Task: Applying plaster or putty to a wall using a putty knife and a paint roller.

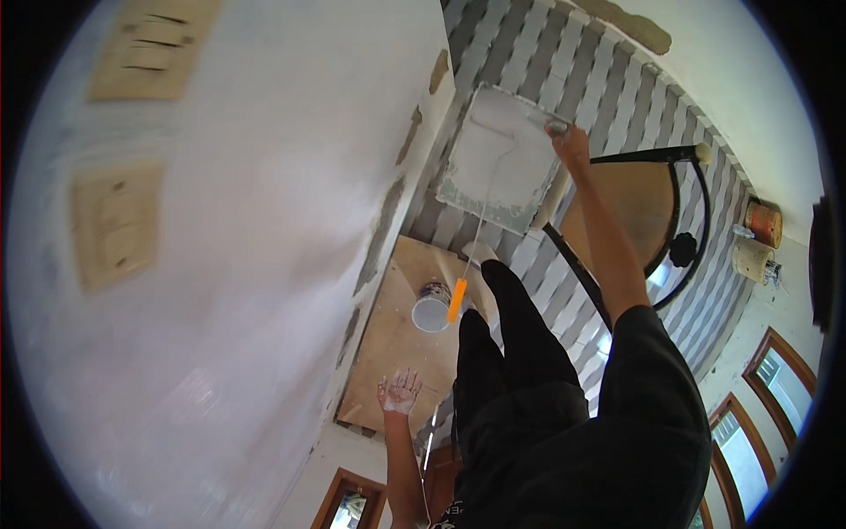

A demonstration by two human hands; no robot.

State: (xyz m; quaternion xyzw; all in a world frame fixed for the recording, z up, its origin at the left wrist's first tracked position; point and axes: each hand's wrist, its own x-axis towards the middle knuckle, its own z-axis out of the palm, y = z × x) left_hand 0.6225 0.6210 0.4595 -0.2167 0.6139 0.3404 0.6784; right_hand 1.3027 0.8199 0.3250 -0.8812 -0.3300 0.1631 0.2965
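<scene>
Down on the grey-and-white striped floor [538, 62] lies one square, paint-smeared white roller tray [498, 159], and the person's right hand [568, 141] rests at its far right corner, fingers closed on the rim as far as I can see. One paint roller with a thin metal shaft and orange handle [456, 300] lies with its head in the tray and its handle reaching back over one flat sheet of brown plywood [397, 344]. On that sheet stands one small round tin of white paint [432, 309], just beside the orange handle.

The left hand [399, 392] hangs over the plywood with its palm turned up and fingers spread apart, gripping nothing (the palm is daubed white).

One chair with a round wooden seat and black metal frame [634, 203] stands right of the tray, its frame just beside the outstretched right forearm. Two round buckets [760, 240] sit far right against the wall. One white painted wall [238, 264] fills the left, carrying two beige switch plates [115, 220]. The person's black-trousered legs [511, 353] hide part of the floor between plywood and chair.
</scene>
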